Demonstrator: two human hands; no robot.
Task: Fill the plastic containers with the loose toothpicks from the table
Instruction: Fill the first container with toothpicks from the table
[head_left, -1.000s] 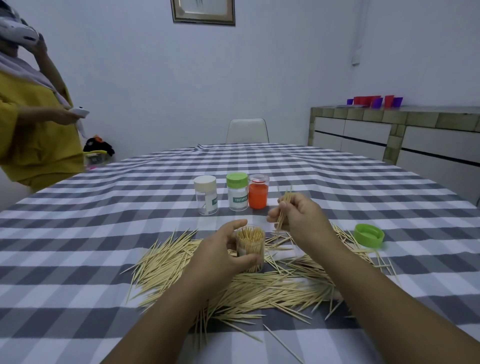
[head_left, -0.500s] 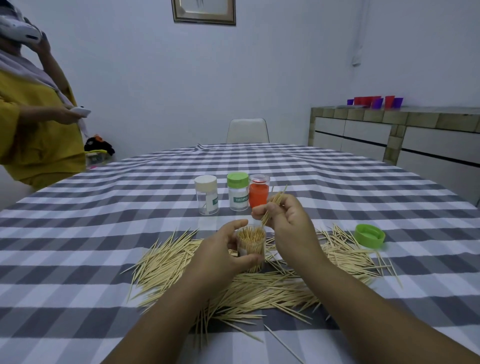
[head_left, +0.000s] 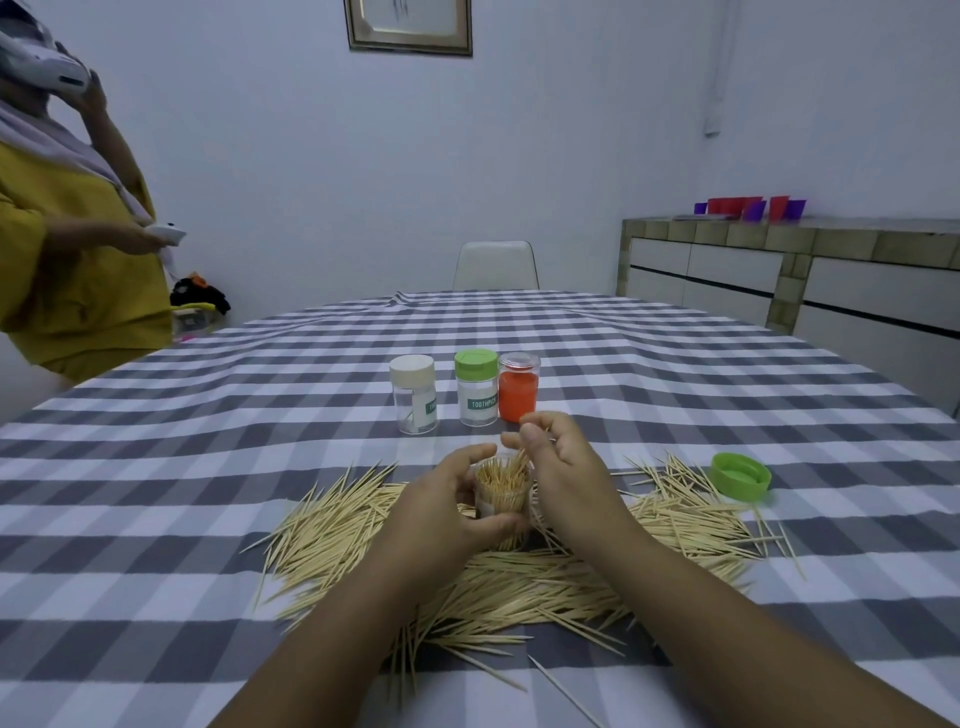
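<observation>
My left hand (head_left: 441, 512) grips an open clear plastic container (head_left: 503, 491) that stands upright among the loose toothpicks (head_left: 519, 582) and is packed with picks. My right hand (head_left: 563, 467) hovers just right of and above its mouth, fingers loosely curled, with no bundle showing in them. A few slanted picks stick out of the container toward those fingertips. The loose toothpicks lie spread across the checked tablecloth (head_left: 156, 493) around and in front of both hands.
Behind the hands stand three closed containers: white-lidded (head_left: 413, 392), green-lidded (head_left: 475, 387) and orange (head_left: 518, 389). A loose green lid (head_left: 740, 475) lies to the right. A person in yellow (head_left: 78, 260) stands at the far left; a chair (head_left: 496, 265) and a sideboard (head_left: 831, 275) sit beyond.
My right hand carried a bundle of toothpicks leftward and down to the container's mouth; the bundle no longer shows in its fingers. My left hand kept its hold on the container.
</observation>
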